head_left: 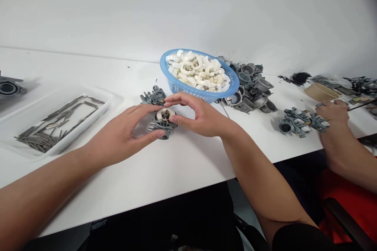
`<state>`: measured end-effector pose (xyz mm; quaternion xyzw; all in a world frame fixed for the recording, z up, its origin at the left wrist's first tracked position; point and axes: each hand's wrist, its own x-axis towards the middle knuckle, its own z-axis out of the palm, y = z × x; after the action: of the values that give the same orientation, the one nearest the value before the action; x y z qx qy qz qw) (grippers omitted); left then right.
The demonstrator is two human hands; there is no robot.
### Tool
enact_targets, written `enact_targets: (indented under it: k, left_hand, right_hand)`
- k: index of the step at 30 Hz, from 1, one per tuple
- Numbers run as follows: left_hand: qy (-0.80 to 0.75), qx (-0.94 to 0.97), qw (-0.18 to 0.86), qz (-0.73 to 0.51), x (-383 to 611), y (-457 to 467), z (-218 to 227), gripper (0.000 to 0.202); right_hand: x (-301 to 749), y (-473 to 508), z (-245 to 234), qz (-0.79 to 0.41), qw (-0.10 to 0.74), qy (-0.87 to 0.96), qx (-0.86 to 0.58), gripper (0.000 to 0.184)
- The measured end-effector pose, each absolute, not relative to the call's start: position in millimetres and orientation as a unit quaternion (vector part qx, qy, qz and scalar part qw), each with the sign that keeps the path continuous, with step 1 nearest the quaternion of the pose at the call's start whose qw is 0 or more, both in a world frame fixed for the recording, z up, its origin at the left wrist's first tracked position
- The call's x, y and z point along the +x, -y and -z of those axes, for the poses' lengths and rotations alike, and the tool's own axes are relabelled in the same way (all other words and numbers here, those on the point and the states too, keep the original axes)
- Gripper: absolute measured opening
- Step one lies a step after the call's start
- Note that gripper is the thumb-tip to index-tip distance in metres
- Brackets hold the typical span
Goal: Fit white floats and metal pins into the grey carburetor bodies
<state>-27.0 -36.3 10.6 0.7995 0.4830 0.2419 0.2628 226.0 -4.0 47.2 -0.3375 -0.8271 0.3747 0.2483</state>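
Observation:
In the head view, a grey metal carburetor body [165, 130] lies on the white table with a white ring-shaped float [160, 115] in its upward-facing bowl. My left hand [126, 133] grips its left side, thumb on the near edge and fingers on the far edge. From the right, my right hand [200, 115] curves around it, its thumb at the float's right end and its fingers over the far side. Its fingertips meet those of my left hand. Just behind stands another carburetor body [157, 96], partly covered by my fingers.
A blue basket [164, 64] heaped with white floats stands behind my hands. Right of it is a pile of carburetor bodies [253, 82]. A white tray [55, 150] of metal pins is at left. Another person's hand [334, 111] works at right near more carburetors [296, 121].

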Motion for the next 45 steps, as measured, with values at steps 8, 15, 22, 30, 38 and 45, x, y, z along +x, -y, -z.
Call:
enact_targets:
  k: [8, 15, 22, 30, 38, 45]
  left_hand:
    - [-0.483, 0.766, 0.338, -0.255, -26, 38, -10, 0.063]
    - [-0.472, 0.744, 0.394, -0.262, -22, 39, -17, 0.058]
    - [-0.458, 0.731, 0.427, -0.271, -21, 40, -19, 0.052]
    - [-0.437, 0.712, 0.462, -0.297, -20, 38, -10, 0.042]
    - [-0.462, 0.718, 0.437, -0.284, -17, 37, -10, 0.052]
    - [-0.47, 0.705, 0.436, -0.303, -17, 38, -16, 0.048]
  right_hand:
    - [225, 3, -46, -0.384, 0.282, 0.813, -0.335, 0.042]
    - [229, -1, -42, -0.417, 0.288, 0.802, -0.317, 0.053]
    - [227, -1, -41, -0.414, 0.29, 0.806, -0.308, 0.052]
    - [223, 3, -46, -0.412, 0.286, 0.808, -0.309, 0.038]
    - [222, 0, -41, -0.429, 0.281, 0.799, -0.314, 0.037]
    - [223, 0, -40, -0.416, 0.277, 0.81, -0.307, 0.04]
